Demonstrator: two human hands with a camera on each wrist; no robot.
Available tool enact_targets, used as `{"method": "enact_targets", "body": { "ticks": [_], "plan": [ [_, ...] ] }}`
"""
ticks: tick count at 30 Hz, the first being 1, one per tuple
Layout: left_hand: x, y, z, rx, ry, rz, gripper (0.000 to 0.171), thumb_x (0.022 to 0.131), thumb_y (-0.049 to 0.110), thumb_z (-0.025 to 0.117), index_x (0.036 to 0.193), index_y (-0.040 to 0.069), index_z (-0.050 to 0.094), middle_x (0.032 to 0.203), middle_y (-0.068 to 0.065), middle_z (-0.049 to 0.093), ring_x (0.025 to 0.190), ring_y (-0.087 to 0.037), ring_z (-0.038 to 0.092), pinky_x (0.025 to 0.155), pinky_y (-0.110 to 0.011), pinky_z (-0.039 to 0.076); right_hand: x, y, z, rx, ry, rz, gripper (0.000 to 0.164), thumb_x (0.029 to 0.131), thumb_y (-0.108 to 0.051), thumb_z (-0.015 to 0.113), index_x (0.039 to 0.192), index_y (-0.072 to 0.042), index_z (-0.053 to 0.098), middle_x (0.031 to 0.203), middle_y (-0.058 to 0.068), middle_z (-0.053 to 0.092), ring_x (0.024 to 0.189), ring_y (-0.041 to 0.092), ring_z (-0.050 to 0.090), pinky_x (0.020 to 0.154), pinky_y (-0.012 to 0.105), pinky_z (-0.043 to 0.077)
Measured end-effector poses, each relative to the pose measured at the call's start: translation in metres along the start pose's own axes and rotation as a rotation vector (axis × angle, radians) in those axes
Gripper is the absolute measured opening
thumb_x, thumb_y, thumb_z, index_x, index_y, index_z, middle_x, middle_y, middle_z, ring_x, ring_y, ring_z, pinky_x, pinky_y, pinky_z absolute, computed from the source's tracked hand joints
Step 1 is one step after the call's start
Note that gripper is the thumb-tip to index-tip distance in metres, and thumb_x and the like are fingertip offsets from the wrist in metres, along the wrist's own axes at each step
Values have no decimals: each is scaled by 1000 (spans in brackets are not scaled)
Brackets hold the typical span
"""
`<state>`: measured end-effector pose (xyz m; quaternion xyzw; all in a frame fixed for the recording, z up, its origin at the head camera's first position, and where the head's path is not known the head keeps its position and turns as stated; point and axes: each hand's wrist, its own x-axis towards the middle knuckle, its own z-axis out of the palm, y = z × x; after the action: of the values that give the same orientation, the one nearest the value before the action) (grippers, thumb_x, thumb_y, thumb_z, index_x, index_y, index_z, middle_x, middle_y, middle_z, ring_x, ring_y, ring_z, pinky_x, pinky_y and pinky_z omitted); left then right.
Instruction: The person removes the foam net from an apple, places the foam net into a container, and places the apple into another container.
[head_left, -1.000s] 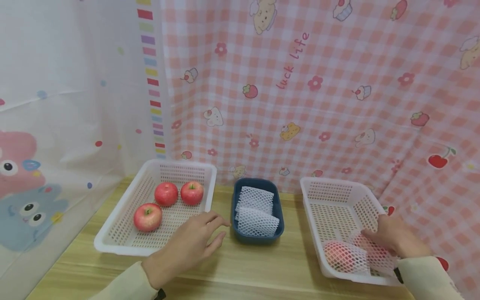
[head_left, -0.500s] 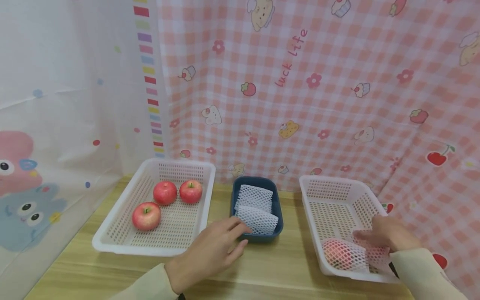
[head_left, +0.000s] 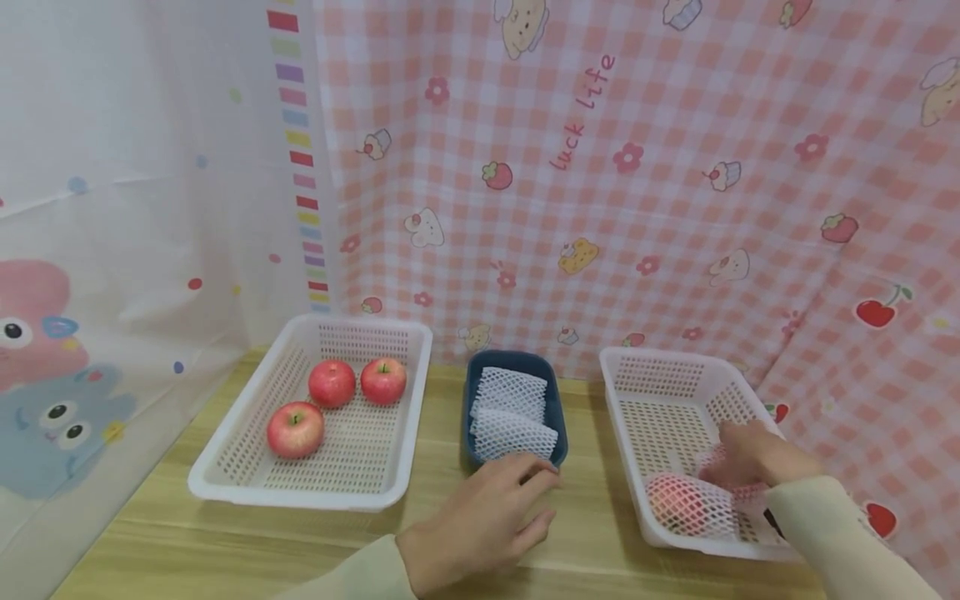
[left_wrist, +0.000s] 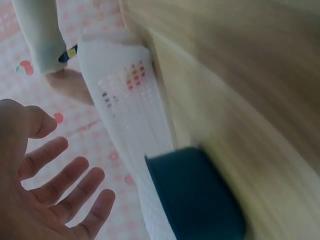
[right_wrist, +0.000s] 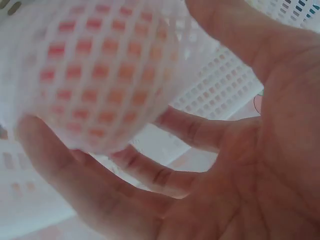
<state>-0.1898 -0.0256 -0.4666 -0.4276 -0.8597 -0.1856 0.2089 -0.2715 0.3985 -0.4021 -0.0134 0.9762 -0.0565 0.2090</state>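
In the right white basket (head_left: 660,371), my right hand (head_left: 761,454) holds an apple (right_wrist: 102,75) wrapped in a white foam net, fingers curved round its side. The hand partly hides this apple in the head view. Beside it in the same basket lies another netted apple (head_left: 682,504). My left hand (head_left: 483,521), fingers loosely bent and holding nothing, is just in front of the dark blue box (head_left: 558,408). Inside that box are white foam nets (head_left: 513,429). The left wrist view shows the left fingers (left_wrist: 75,175) spread apart from the box.
A left white basket (head_left: 300,500) contains three bare red apples (head_left: 296,429). Both baskets and the box stand on a wooden table (head_left: 592,533). A pink checked curtain (head_left: 525,208) hangs close behind them, and a white printed sheet (head_left: 150,233) hangs at the left.
My left hand has moved right, from beside the left basket to the front of the blue box. My right hand has shifted slightly left within its basket, with the netted apple.
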Motion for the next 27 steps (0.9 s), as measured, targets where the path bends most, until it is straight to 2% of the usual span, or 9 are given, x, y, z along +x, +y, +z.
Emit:
{"method": "enact_targets", "body": {
  "ticks": [3,5,8,12,16,18,20,23,27],
  "plan": [
    [7,8,9,-8,-33,-5,35,113,34,76,146,23,76,146,3,73,135,-14,71,110,-34,63,7,-1,2,-21,41,-61,81,100,-43,90,148,15,59,141,40,69,140,69,58,111,82,53],
    [11,13,14,-29,-46,-1,37,114,35,74,150,23,73,151,2,72,137,-15,70,109,-35,63,11,-1,4,-31,66,-103,73,99,-40,91,144,12,63,138,38,70,139,68,57,112,81,53],
    [17,21,22,-52,-56,13,41,116,36,71,155,24,69,155,1,69,140,-15,68,108,-34,63,17,-2,6,-36,92,-153,64,97,-34,92,138,9,67,132,37,67,128,60,64,107,76,58],
    [25,30,36,-61,-81,36,48,116,38,70,162,25,63,163,-1,64,150,-16,63,108,-31,62,20,-5,7,-41,95,-171,60,94,-27,94,138,5,69,130,36,64,115,45,68,98,65,64],
    [33,38,51,-40,-125,81,58,116,41,68,170,24,54,172,-4,58,158,-20,59,113,-33,61,21,-8,4,-64,55,-132,62,91,-17,93,145,3,68,134,34,64,112,40,67,93,58,63],
    [37,42,57,-14,-141,107,64,117,44,67,175,23,49,176,-7,54,162,-22,56,115,-34,61,20,-9,3,-79,30,-105,66,90,-12,92,150,3,67,140,36,64,117,45,68,97,61,63],
    [41,47,63,22,-148,127,69,117,48,65,178,24,43,181,-8,49,166,-24,52,116,-35,61,18,-10,2,-95,7,-84,71,92,-11,92,155,3,65,149,40,63,130,54,67,106,70,61],
    [45,54,70,75,-185,143,77,118,54,62,184,26,33,188,-9,38,171,-26,47,117,-35,61,16,-12,2,-96,-13,-53,76,92,-9,92,161,3,61,162,44,56,150,67,55,116,83,51],
    [47,59,80,115,-243,139,82,118,58,62,186,30,26,192,-8,30,174,-28,43,121,-37,60,16,-12,5,-81,-6,-38,80,89,-3,91,162,3,59,164,45,54,151,70,51,118,86,48]
  ]
}}
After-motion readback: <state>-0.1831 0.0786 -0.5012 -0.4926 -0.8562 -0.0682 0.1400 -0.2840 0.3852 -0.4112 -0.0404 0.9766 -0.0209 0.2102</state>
